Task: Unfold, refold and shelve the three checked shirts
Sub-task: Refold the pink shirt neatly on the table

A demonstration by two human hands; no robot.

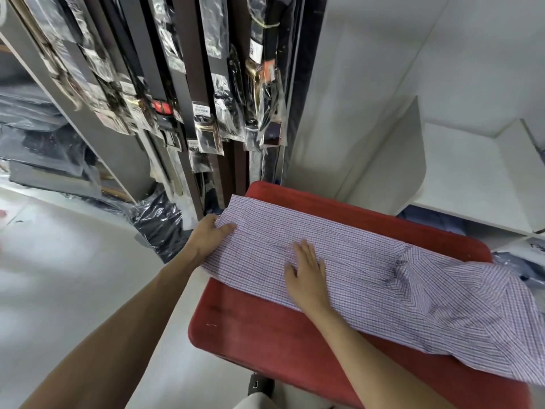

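Note:
A purple and white checked shirt (368, 267) lies folded into a long strip across the red padded seat (280, 343). Its collar end spreads out over the seat's right side. My left hand (211, 234) grips the shirt's bottom hem at the seat's far left corner, thumb on top of the cloth. My right hand (308, 274) lies flat with straight fingers on the middle of the strip, pressing it down. Only this one checked shirt is in view.
White shelf compartments (472, 178) stand to the right behind the seat. Bagged dark garments (519, 261) lie on a lower shelf at the right. Belts in plastic sleeves (203, 113) hang on a rack ahead. More bagged clothes (159, 219) sit on the floor.

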